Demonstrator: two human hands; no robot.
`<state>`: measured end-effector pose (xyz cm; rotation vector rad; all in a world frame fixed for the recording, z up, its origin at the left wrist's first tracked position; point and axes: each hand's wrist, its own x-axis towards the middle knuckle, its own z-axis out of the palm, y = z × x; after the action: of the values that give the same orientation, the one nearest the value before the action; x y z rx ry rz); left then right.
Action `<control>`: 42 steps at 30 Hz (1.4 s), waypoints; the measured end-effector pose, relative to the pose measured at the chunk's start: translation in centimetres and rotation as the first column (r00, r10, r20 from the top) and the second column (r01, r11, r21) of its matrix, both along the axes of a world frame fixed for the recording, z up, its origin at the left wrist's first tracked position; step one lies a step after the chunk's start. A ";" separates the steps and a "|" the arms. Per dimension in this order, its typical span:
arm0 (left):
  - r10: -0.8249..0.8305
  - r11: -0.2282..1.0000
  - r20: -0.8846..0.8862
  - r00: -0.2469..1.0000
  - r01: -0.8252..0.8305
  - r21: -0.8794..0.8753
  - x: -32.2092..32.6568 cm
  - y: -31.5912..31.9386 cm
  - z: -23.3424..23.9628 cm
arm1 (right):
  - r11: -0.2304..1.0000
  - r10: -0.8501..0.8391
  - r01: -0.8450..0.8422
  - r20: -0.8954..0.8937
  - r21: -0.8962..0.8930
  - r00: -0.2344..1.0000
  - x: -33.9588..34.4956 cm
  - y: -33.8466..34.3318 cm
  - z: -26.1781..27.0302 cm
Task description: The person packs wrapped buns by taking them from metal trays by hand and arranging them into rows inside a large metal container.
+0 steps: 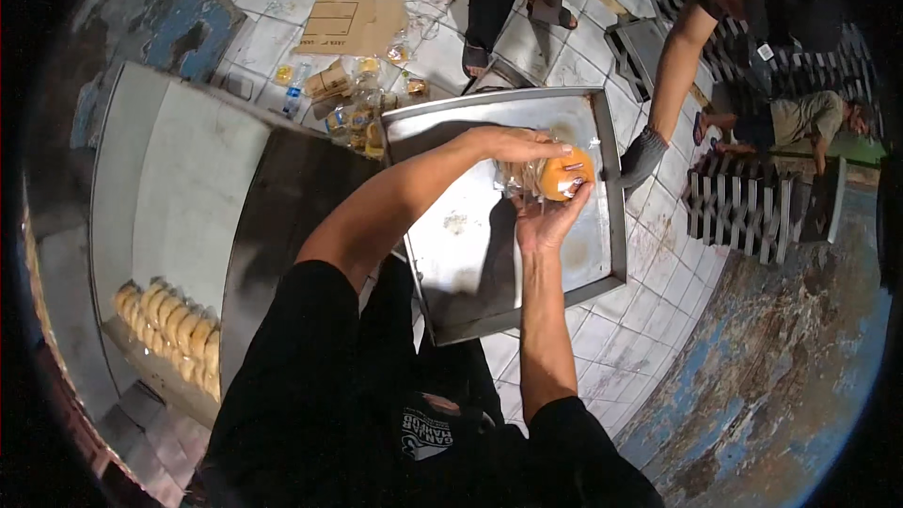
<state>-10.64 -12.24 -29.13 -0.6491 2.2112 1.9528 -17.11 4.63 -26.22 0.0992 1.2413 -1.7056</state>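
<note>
Both hands hold a short row of round buns point(566, 175) in clear plastic wrap. The foremost bun is orange-brown, and its wrapper bears printing. From above, my left hand point(520, 144) lies along the top of the row, with its fingertips at the foremost bun. Palm up, my right hand point(552, 220) supports the row from below, its fingers beside the same bun. Beneath them is a wide, shallow metal tray point(458, 296) with raised sides and stained patches. How many buns are in the row is hidden by my hands.
On my left, rows of wrapped buns point(169, 331) sit in a pale box point(190, 169). A co-worker's gloved hand point(643, 162) is at the tray's right rim. Flattened cardboard point(353, 22) and bottles lie on the tiles; stacked metal trays point(741, 208) stand right, near another person point(804, 123).
</note>
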 end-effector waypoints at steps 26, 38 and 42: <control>0.861 -0.391 -0.352 -0.368 -0.920 0.005 84.3 31.3 12.5 | -0.561 0.613 -0.799 -0.541 0.214 -0.575 80.8 -5.1 12.4; 0.961 0.271 0.271 0.055 -0.379 -0.885 89.6 28.5 12.1 | -0.367 0.655 -0.735 -0.402 0.571 -0.639 85.6 -6.9 3.5; 0.980 0.188 0.197 0.002 -0.306 -0.933 89.4 27.8 12.5 | -0.309 0.932 -0.951 -0.200 -0.001 -0.303 84.8 -2.0 1.8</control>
<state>78.79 15.54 -16.64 -2.7052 1.7233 0.2030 67.66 2.58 -24.42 -0.9970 0.6446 -0.1249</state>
